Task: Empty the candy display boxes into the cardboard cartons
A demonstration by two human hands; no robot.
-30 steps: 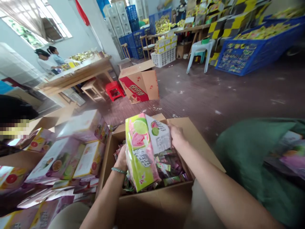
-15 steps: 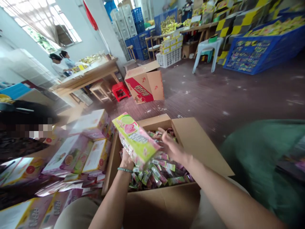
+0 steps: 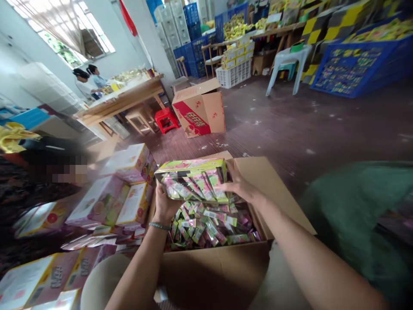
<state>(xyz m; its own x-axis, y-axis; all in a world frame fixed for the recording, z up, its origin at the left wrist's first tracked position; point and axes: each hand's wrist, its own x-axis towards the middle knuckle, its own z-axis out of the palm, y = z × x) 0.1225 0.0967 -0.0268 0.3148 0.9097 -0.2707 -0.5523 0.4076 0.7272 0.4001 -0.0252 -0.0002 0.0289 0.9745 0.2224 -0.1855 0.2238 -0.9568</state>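
Note:
Between my hands is a green-and-pink candy box (image 3: 196,185), its open or see-through side turned toward me and showing several pink-and-green sachets inside. My left hand (image 3: 165,202) grips its left end from below; a beaded bracelet circles that wrist. At the right end, my right hand (image 3: 240,185) holds the box with fingers around the edge. Beneath it stands an open cardboard carton (image 3: 222,258) filled with loose sachets (image 3: 206,226) in pink, green and purple wrappers.
Stacked printed boxes (image 3: 97,202) fill the left, beside a person in dark clothes (image 3: 38,185). A green sack (image 3: 351,215) lies at right. Ahead stand a printed carton (image 3: 200,112), a red stool (image 3: 166,119) and a wooden table (image 3: 122,99) with two people behind it.
The candy box has been turned so that its sachet-filled side faces me. My right hand, apart from it before, has closed on its right end.

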